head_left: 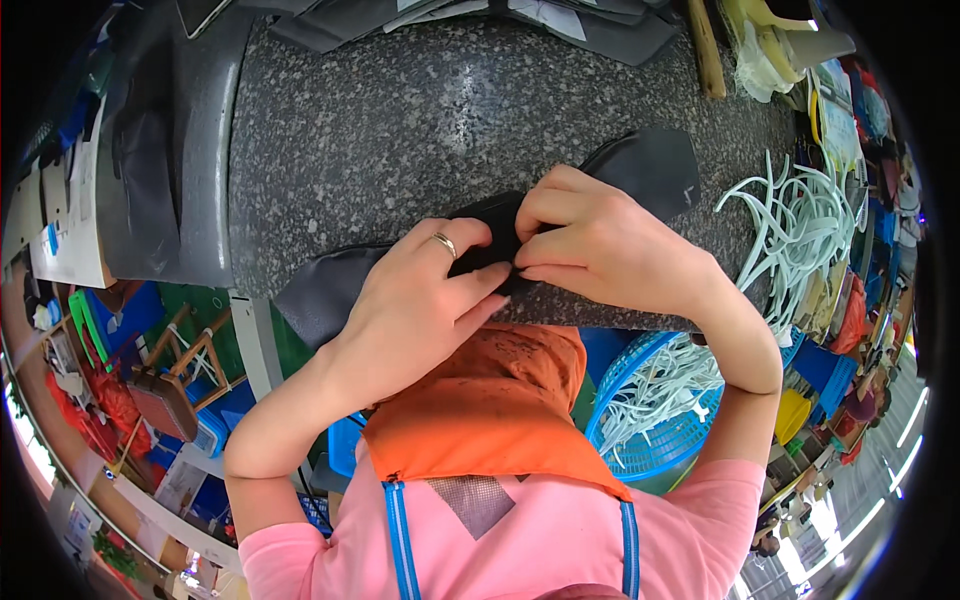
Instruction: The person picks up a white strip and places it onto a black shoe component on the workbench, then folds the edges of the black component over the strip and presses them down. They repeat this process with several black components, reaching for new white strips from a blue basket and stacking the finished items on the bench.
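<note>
A long black piece of leather-like sheet (655, 172) lies across the near edge of the speckled grey tabletop (400, 130). Its left end hangs past that edge, and its right end rests on the stone surface. My left hand (410, 295), with a ring on one finger, grips the middle of the piece between thumb and curled fingers. Close beside it, my right hand (610, 240) pinches the same piece by its near edge. The fingertips of both hands almost meet, and they partly hide the black material between them.
Pale strips (800, 225) lie tangled at the table's right side. Below them, a blue basket (655, 465) holds more strips. Dark flat pieces (620, 40) are stacked at the far edge, near a wooden stick (707, 50). Black sheet material (145, 175) covers the left side.
</note>
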